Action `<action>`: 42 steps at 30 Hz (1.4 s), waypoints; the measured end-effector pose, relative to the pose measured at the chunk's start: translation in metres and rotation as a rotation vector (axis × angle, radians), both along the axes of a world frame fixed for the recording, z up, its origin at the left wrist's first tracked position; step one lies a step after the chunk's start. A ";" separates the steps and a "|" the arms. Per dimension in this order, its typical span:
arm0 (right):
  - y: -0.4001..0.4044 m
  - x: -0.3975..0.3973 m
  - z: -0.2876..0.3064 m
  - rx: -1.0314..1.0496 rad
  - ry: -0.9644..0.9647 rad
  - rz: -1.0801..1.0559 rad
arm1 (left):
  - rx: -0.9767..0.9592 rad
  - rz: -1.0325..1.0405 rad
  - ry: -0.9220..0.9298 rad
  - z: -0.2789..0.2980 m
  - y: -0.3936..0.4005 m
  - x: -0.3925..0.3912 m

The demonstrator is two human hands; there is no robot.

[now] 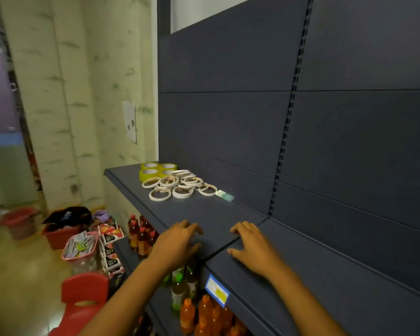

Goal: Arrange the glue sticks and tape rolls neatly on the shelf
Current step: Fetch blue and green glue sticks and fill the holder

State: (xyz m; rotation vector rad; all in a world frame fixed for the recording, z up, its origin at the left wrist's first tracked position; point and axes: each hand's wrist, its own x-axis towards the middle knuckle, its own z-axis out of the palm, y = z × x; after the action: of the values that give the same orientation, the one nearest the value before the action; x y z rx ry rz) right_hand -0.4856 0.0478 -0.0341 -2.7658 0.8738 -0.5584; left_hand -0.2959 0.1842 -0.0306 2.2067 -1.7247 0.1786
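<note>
Between grasps, nothing held. Left hand (177,241) and right hand (250,246) flat near the front of the shelf (228,214), either side of the seam, fingers loosely spread and empty. Well beyond, toward the far left end: yellow tape rolls (157,169) in a tidy block, white tape rolls (180,186) scattered and overlapping beside them, one glue stick (224,195) lying on its side just right of the pile. Probably next: reach forward to the loose white rolls, stack or line them up, then stand or align the glue stick.
</note>
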 end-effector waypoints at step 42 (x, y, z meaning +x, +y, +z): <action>-0.240 0.205 -0.037 -0.036 -0.011 -0.464 | -0.302 -0.547 -0.076 -0.058 -0.357 0.209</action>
State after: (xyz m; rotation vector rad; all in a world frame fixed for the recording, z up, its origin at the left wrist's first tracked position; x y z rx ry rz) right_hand -0.2810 -0.1919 -0.0707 -2.5847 1.5294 -0.6616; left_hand -0.0870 -0.1732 -0.0889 1.4759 -2.1084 0.3605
